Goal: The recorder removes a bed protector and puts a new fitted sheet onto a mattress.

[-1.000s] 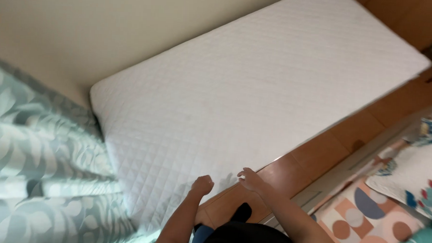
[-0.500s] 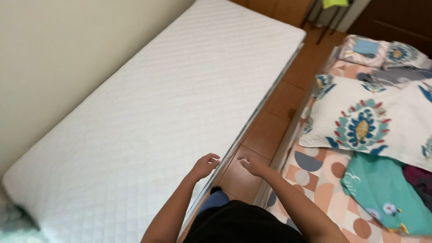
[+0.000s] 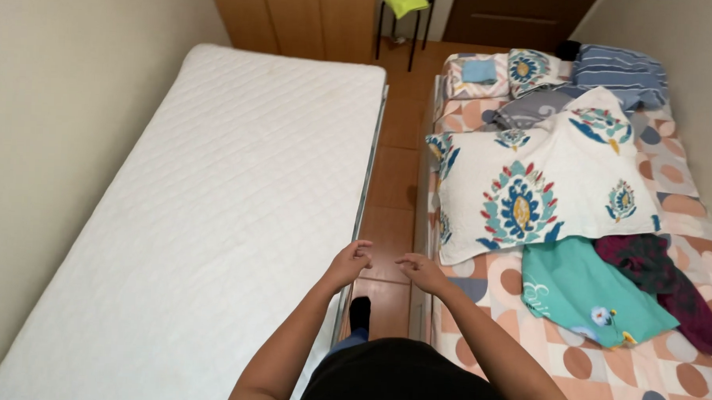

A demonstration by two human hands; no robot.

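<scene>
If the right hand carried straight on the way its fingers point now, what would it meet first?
The right hand points inward, toward the left hand, which sits close beside it, so it would probably meet that hand first. Depth is unclear; if the heights differ, it could pass on to the white mattress edge.

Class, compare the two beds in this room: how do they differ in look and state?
The left bed is a bare white quilted mattress with nothing on it; the right bed has a peach patterned sheet piled with pillows and clothes. Both are single beds lying parallel beside the wooden aisle.
</scene>
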